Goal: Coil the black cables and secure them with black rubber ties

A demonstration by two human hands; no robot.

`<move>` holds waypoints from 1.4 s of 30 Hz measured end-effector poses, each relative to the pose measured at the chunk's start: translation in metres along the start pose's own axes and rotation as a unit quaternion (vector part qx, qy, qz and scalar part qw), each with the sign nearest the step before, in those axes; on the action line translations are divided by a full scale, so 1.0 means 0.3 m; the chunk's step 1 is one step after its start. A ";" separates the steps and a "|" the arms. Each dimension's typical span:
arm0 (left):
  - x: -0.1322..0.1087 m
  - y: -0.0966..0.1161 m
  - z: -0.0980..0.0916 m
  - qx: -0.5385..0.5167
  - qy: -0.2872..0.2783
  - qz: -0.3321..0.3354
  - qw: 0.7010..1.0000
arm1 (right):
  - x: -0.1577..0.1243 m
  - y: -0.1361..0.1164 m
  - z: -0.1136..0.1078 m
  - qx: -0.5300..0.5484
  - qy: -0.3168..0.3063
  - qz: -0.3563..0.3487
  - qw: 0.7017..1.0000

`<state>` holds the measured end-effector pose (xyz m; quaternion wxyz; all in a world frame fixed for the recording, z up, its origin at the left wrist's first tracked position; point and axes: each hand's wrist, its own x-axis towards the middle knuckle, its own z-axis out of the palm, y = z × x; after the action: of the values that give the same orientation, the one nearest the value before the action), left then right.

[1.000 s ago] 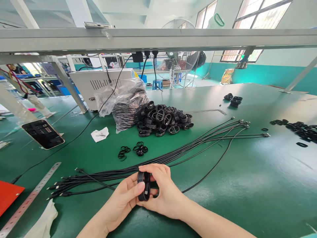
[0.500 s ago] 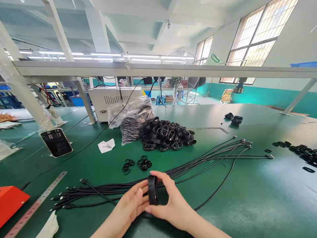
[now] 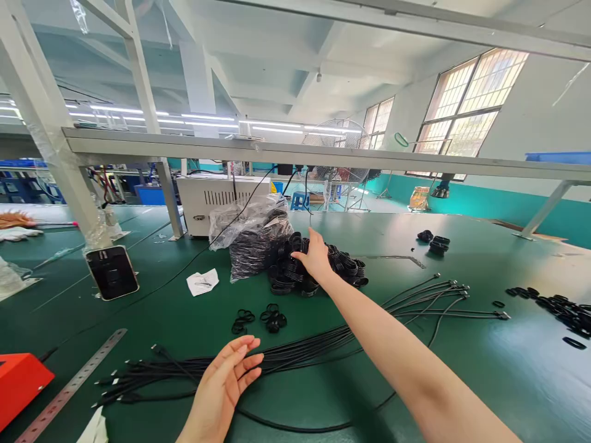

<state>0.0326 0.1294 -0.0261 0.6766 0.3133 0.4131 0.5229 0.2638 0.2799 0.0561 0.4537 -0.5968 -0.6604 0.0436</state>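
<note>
My right hand (image 3: pixel 316 255) reaches out over the pile of coiled black cables (image 3: pixel 344 264), its thumb and index finger spread apart. Dark coils lie right beside and behind those fingers; I see none clearly gripped. Nearer to me, my left hand (image 3: pixel 228 375) is raised with loosely curved, parted fingers and nothing in them. Just beyond it runs a bundle of straight black cables (image 3: pixel 318 344) with metal plugs at both ends. Two small clusters of black rings, one on the left (image 3: pixel 242 320) and one on the right (image 3: pixel 274 318), lie between the bundle and the pile.
A clear plastic bag (image 3: pixel 258 246) full of black coils leans beside the pile, before a white vented box (image 3: pixel 203 203). Leftward are a phone (image 3: pixel 112 272), a steel ruler (image 3: pixel 76 381) and a red device (image 3: pixel 23 384). More black rings (image 3: pixel 561 311) lie right. A shelf beam (image 3: pixel 323 152) crosses above.
My right hand has left my left hand and stretched forward to the pile. The coiled cable is gone from between my hands. My left hand has shifted slightly left, and the view has tilted up.
</note>
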 end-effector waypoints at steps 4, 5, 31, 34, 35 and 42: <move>0.008 0.005 -0.008 -0.020 0.029 0.041 0.999 | -0.229 -0.033 -0.029 0.010 -0.087 -0.088 0.992; 0.012 0.005 -0.010 -0.019 0.030 0.056 0.998 | -0.317 -0.039 -0.041 0.012 -0.118 -0.105 0.987; -0.213 0.130 0.160 0.302 -0.305 0.024 0.903 | -0.639 -0.271 -0.379 -0.141 -0.121 -0.336 0.923; -0.273 0.100 0.181 0.231 -0.346 -0.047 0.908 | -0.606 -0.277 -0.372 -0.082 -0.211 -0.278 0.934; -0.286 0.091 0.177 0.198 -0.358 -0.082 0.909 | -0.593 -0.270 -0.375 -0.064 -0.225 -0.260 0.937; -0.318 0.034 0.139 0.049 -0.381 -0.234 0.893 | -0.578 -0.240 -0.367 0.014 -0.250 -0.197 0.948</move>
<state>0.0544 0.0401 0.0242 0.8686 0.4159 0.2101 0.1687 0.2601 0.0629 0.0687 0.2815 -0.4185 -0.8564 0.1103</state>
